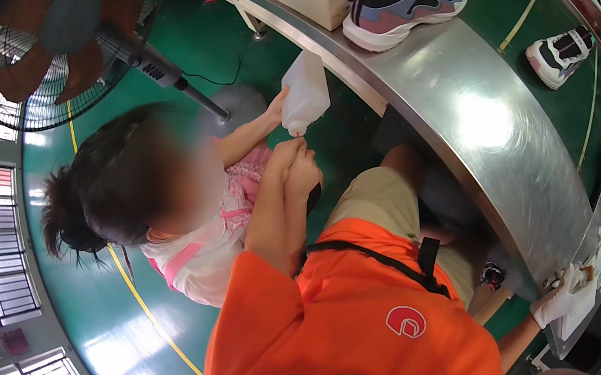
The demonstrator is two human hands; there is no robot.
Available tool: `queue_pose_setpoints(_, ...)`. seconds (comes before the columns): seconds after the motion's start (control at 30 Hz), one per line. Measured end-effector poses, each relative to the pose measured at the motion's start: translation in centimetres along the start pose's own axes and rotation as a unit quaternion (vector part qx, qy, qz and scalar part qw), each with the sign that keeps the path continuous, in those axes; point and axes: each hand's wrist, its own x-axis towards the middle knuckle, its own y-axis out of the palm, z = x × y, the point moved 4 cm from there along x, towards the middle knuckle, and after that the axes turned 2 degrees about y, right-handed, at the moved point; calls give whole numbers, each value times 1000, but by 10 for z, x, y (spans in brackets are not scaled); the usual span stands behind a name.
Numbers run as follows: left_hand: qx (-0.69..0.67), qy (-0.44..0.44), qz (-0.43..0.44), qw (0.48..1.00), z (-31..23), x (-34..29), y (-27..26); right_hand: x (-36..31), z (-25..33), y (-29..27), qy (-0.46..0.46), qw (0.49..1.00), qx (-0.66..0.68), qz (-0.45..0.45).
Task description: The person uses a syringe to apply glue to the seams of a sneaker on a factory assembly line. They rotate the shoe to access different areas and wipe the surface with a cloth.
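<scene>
One standing fan [73, 23]: its dark cord trails over the floor, so a passing foot could snag it.
Left hand [284, 157]: beneath the nozzle, fingers curled and overlapping another hand (whose fingers lie uppermost, I can't tell, nor whether they pinch anything).
White bottle [307, 87]: in mid-air, tipped nozzle-down, a neighbour's hand [278, 104] on its side; a careless squeeze could wet those fingers.
Sports shoe [414, 12]: at the upper end of the metal surface [450, 83], beside its left edge; an elbow might topple it.
Right hand [573, 294]: gloved, at the surface's lower corner, by a small brown piece [587, 274]; I can't tell whether the fingers pinch it. A slip could drop it over the edge.
</scene>
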Motion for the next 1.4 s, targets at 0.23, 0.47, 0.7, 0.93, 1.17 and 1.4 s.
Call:
queue_pose_setpoints(0.23, 33, -152, 94, 983, -44, -78, 13, 2, -12, 4, -32, 999, -14, -4)
queue_pose_setpoints(0.47, -11, -43, 128, 991, -56, -101, 31, 9, -14, 1, -49, 998, 30, 22)
queue_pose_setpoints(0.7, 47, 14, 100, 994, -63, -94, 49, 2, -9, 2, -55, 995, 74, 31)
queue_pose_setpoints(0.93, 114, 230, 44, 965, -63, -71, 41, 19, -25, -3, -85, 990, 69, 87)
queue_pose_setpoints(1.17, 79, 365, 27, 927, -100, -118, 70, 12, -24, 0, -64, 994, 69, 61)
queue_pose_setpoints(1.4, 101, 476, 11, 874, -132, -189, 121, 1, 45, 4, -100, 925, -363, 51)
